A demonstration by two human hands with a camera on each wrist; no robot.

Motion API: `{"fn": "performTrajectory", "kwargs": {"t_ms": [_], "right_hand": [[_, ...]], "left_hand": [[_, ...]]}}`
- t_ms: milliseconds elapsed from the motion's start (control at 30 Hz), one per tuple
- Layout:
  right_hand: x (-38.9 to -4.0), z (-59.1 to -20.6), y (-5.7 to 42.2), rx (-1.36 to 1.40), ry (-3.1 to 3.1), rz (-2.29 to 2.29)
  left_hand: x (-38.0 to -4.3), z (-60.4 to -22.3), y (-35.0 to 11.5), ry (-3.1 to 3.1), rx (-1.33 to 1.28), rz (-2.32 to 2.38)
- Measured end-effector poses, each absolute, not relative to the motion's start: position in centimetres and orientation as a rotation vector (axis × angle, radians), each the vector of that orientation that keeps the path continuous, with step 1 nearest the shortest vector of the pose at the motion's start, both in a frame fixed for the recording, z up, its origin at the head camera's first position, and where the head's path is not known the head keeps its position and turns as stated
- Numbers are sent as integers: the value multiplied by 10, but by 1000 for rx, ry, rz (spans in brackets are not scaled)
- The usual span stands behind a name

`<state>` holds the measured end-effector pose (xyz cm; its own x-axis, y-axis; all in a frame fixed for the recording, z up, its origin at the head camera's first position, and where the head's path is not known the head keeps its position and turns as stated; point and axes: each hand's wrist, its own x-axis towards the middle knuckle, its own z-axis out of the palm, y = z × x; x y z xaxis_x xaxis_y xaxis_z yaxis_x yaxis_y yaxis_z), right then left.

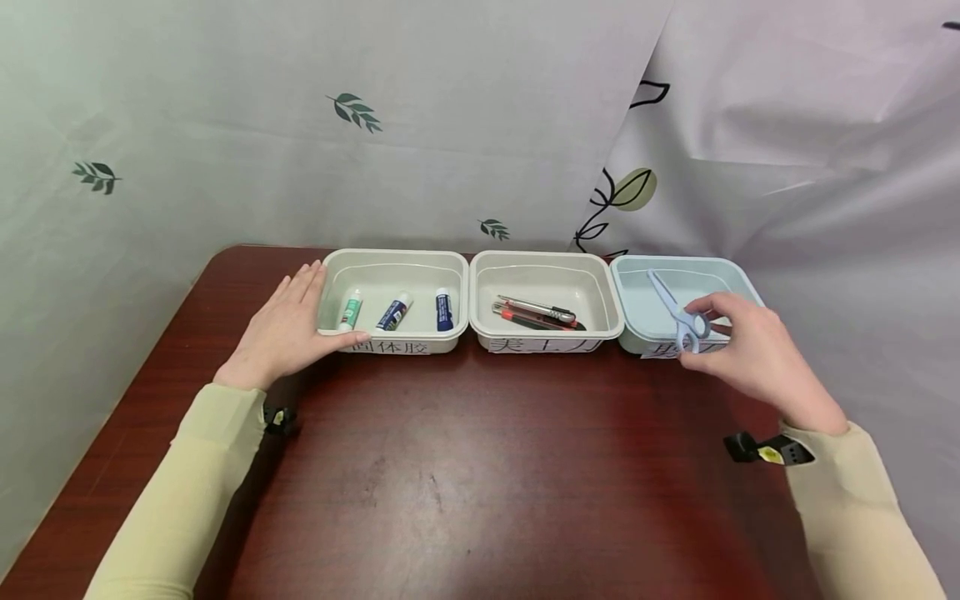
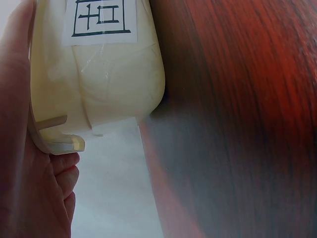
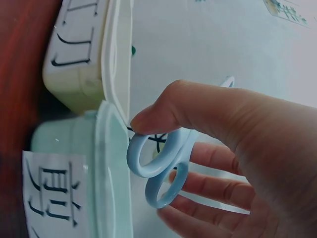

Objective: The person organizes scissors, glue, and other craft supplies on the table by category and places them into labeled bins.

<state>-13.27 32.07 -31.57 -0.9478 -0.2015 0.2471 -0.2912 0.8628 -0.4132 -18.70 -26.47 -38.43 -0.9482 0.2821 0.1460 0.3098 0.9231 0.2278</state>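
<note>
My right hand (image 1: pixel 750 350) pinches a pair of light blue scissors (image 1: pixel 664 296) by the handle loops, over the pale blue bin (image 1: pixel 637 342) at the right. In the right wrist view, the thumb presses one side of the scissors (image 3: pixel 174 148) and the fingers lie behind them. The blades point away from the hand. My left hand (image 1: pixel 281 329) rests against the left corner of a cream bin (image 1: pixel 459 292), fingers straight along its side and thumb at the front rim. Inside that bin lie a green glue stick (image 1: pixel 350 311) and two blue glue sticks (image 1: pixel 444 310).
Between the other two stands another cream bin (image 1: pixel 480 287) with several utility knives (image 1: pixel 536 312). All three bins line up side by side at the back of a dark red table (image 1: pixel 450 467), with paper labels in front. A pale patterned curtain (image 1: pixel 420 125) hangs behind.
</note>
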Motion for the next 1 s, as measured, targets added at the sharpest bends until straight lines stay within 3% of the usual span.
{"fn": "performTrajectory", "kwargs": {"t_ms": [1000], "right_hand": [[-203, -286, 358, 236, -2932, 659]], "left_hand": [[-187, -385, -265, -2962, -460, -400]]}}
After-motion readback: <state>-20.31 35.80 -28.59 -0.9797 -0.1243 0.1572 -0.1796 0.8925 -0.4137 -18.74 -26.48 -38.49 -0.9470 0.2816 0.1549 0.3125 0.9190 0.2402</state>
